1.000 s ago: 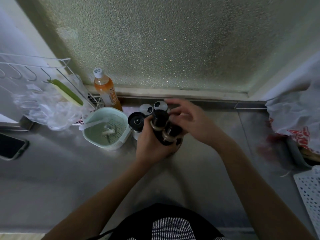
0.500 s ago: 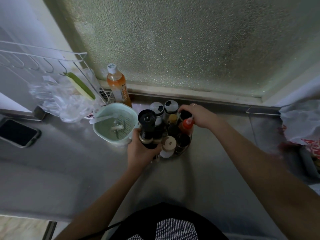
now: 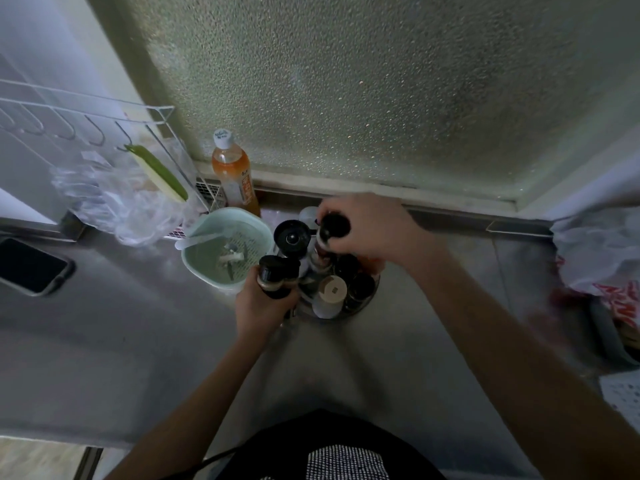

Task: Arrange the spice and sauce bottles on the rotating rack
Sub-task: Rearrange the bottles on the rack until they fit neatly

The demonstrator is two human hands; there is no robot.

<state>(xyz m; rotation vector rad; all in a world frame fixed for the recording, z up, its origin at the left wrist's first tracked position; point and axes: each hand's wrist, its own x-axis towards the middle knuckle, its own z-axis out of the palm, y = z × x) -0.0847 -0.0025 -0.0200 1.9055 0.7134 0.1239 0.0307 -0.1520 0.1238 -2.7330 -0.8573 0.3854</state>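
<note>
A round rotating rack (image 3: 367, 301) stands on the steel counter below the window, crowded with several bottles. My left hand (image 3: 258, 304) is shut on a dark-capped spice bottle (image 3: 277, 277) at the rack's left edge. My right hand (image 3: 372, 225) grips a black-capped bottle (image 3: 333, 227) from above, over the rack's far side. A black grinder-top bottle (image 3: 292, 237) stands between them. A beige-capped bottle (image 3: 332, 291) sits at the rack's front, a dark-capped one (image 3: 362, 284) beside it. My right hand hides the bottles at the far right.
A mint-green tub (image 3: 258, 230) with a white spoon stands just left of the rack. Behind it is an orange drink bottle (image 3: 235, 174). A wire rack with a plastic bag (image 3: 114, 199) fills the left; a phone (image 3: 29, 266) lies at far left. Bags (image 3: 602, 251) lie right.
My right hand has moved from the red-capped bottle at the rack's right to grip a black-capped bottle at the far side. My left hand still holds its dark-capped bottle.
</note>
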